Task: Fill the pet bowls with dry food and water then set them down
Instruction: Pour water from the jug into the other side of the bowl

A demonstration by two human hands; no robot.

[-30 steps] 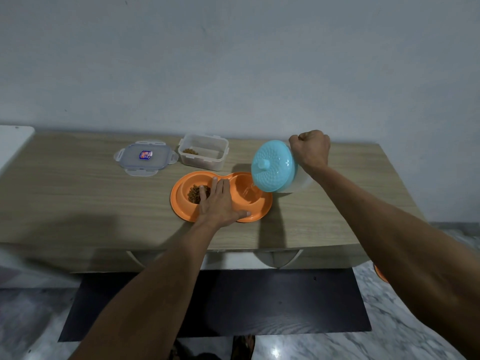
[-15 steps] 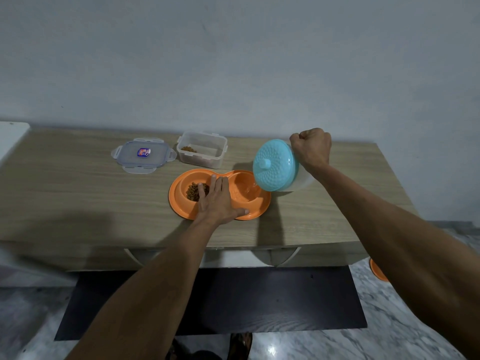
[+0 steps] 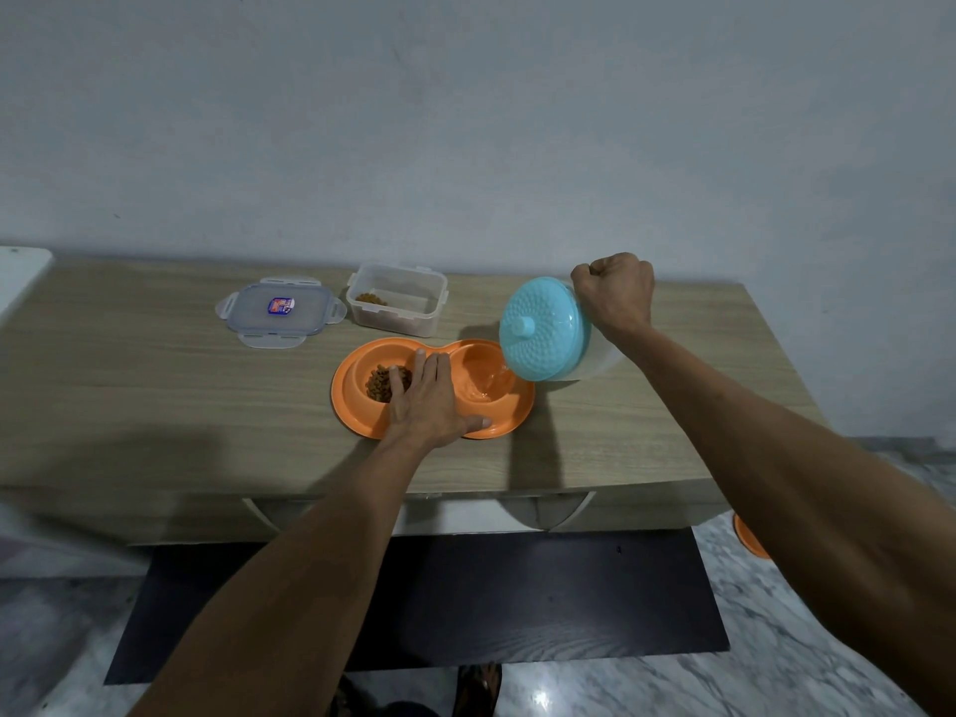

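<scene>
Lowest in the frame, a dark mat (image 3: 517, 602) lies on the floor below the table (image 3: 155, 395). Just above the table's near edge, at centre frame, the left hand (image 3: 429, 401) lies flat with straight fingers across the middle of the orange double bowl (image 3: 344, 401). It presses the bowl in place and grips nothing. The bowl's well toward frame left holds dry food (image 3: 380, 382). The well toward frame right (image 3: 483, 377) shows a shimmer of water, though I cannot tell how deep.

Just up and right of that well, a jug (image 3: 543, 328) with a blue lid is tipped toward it. The right hand (image 3: 615, 295) is clenched in a fist at the jug's far side, apparently round a handle that is hidden. Farther back, an open tub (image 3: 398, 297) with a little food in it and its lid (image 3: 282, 310) sit near the wall.

The food looks done and the water pour is the step in hand. The next move calls for righting the jug before the well brims and setting it clear of the bowl. The bowl must then be carried level.
</scene>
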